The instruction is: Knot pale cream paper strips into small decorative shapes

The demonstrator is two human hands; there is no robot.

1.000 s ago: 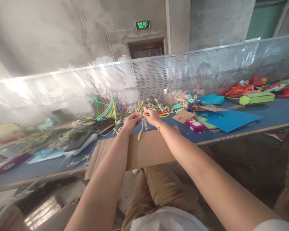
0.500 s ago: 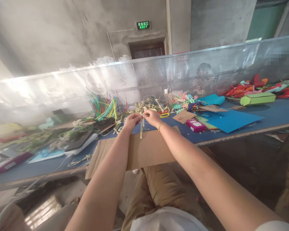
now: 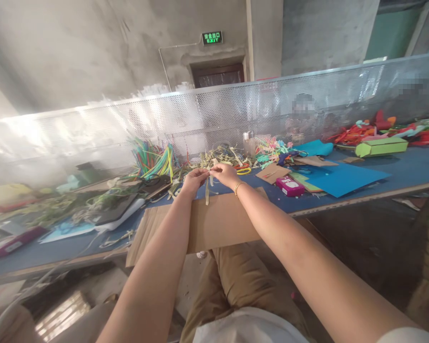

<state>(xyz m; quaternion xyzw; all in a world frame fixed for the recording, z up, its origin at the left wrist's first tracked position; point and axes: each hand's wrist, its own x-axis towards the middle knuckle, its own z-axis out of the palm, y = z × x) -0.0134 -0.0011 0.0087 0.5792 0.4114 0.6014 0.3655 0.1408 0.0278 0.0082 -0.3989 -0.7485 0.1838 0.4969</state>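
Between my two hands is a thin pale-green strip, its lower end dangling. My left hand pinches it from the left. From the right, my right hand, with a gold bracelet at the wrist, pinches the same strip; the fingertips of both hands nearly meet. Whether the strip is paper, cloth or leaf I cannot tell. Below the hands a brown cardboard sheet overhangs the table's front edge. A heap of similar pale-green strips lies just beyond my fingers.
Colourful pipe cleaners stand at the back left. To the right are yellow-handled scissors, a magenta box, a blue sheet and a green box. A perforated metal screen runs along the table's back.
My right hand's fingertips have shifted slightly left, closer to my left hand. The dangling strip has swung a little to the left.
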